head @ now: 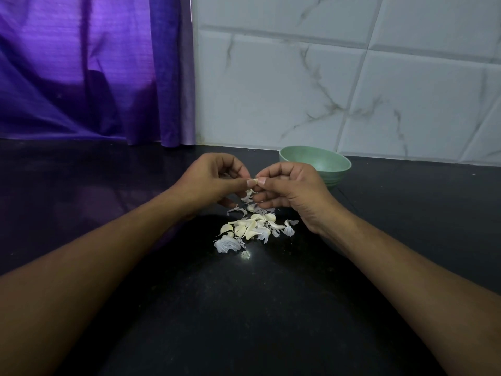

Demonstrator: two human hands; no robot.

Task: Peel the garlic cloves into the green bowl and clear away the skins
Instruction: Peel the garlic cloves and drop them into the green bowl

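Note:
Both hands meet above the dark counter (pixel 271 308). My left hand (pixel 211 183) and my right hand (pixel 290 191) pinch one small garlic clove (pixel 254 182) between thumbs and fingertips. A strip of pale skin (pixel 248 195) hangs from the clove. Below the hands lies a pile of garlic cloves (pixel 248 229) mixed with thin white skins (pixel 226 244). The green bowl (pixel 330 165) stands behind my right hand near the wall, and the part of its inside that I see holds nothing.
A purple curtain (pixel 89 69) hangs at the back left. White marble tiles (pixel 339 77) cover the wall behind the bowl. The dark counter stretches wide to the left, right and front of the pile.

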